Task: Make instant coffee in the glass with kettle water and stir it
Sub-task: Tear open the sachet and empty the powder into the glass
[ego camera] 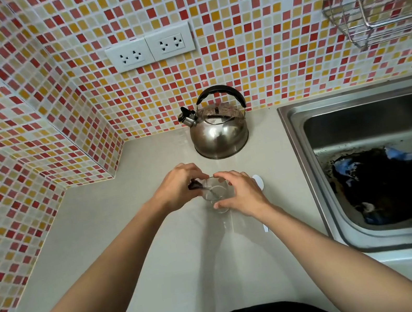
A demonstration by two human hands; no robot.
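A clear glass [216, 192] stands on the pale counter [118, 226]. My right hand [241, 193] wraps its right side, thumb near the base and fingers on the rim. At the glass's left rim, my left hand [178, 186] pinches a small dark coffee sachet [195, 185], tipped over the opening. The glass looks mostly clear inside. Behind it, a steel kettle [218, 133] with a black handle sits upright by the tiled wall. A white spoon [258, 183] lies on the counter right of my right hand, partly hidden by it.
A steel sink [304, 144] fills the right side, with dark residue and blue stuff in its basin. A wire rack [376, 2] hangs top right. Two wall sockets [150, 47] sit above the kettle. Tiled walls close off the left and back.
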